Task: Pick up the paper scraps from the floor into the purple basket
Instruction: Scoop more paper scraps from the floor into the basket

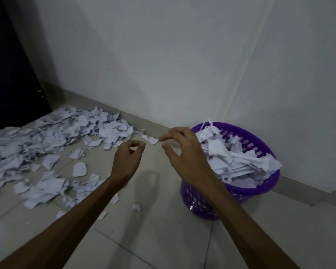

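The purple basket [194, 200] stands on the floor at the right, near the corner of the walls, heaped with white paper scraps [231, 160]. A large spread of paper scraps [47, 140] covers the floor at the left, along the wall. My right hand [184, 152] hovers by the basket's left rim with fingers spread and bent, holding nothing. My left hand [127, 162] is in the air left of it, between pile and basket, its fingers curled round to the thumb with nothing visible in them. One loose scrap [152, 140] lies by the skirting beyond both hands.
White walls meet in a corner behind the basket. A dark door or opening [12, 74] is at the far left. Pale floor tiles [163, 239] run toward me, with a few small stray scraps [137, 207] near my left forearm.
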